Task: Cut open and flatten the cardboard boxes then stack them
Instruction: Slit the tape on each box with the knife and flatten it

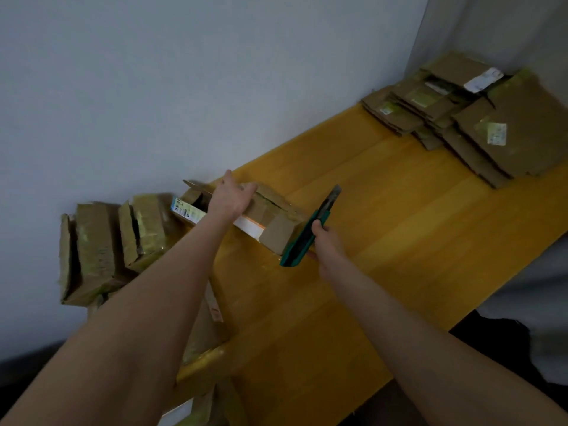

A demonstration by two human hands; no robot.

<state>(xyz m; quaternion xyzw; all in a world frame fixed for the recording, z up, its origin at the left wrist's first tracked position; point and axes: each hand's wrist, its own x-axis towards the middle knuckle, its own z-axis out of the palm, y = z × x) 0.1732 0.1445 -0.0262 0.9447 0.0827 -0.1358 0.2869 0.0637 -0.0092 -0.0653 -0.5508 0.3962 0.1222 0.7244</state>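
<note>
- The left hand (232, 198) lies flat on top of the cardboard box (276, 232), fingers straight and spread, thumb lifted towards the wall.
- The right hand (325, 238) is curled round a green utility knife (302, 238), gripping its handle; the blade is out and points up and away, just beside the near end of the box.
- The box lies on its side on the yellow table (399, 226), close to the wall, with a flap open at its far left end and a white label along its front.
- To the left, several taped boxes (95, 250) stand on edge against the white wall (184, 87), near the one being held.
- More cardboard (206, 330) shows past the table's near left corner, partly hidden by the left forearm.
- In the far right corner of the table sits the pile of flattened boxes (507, 127), well apart from the hands, some still bearing labels.
</note>
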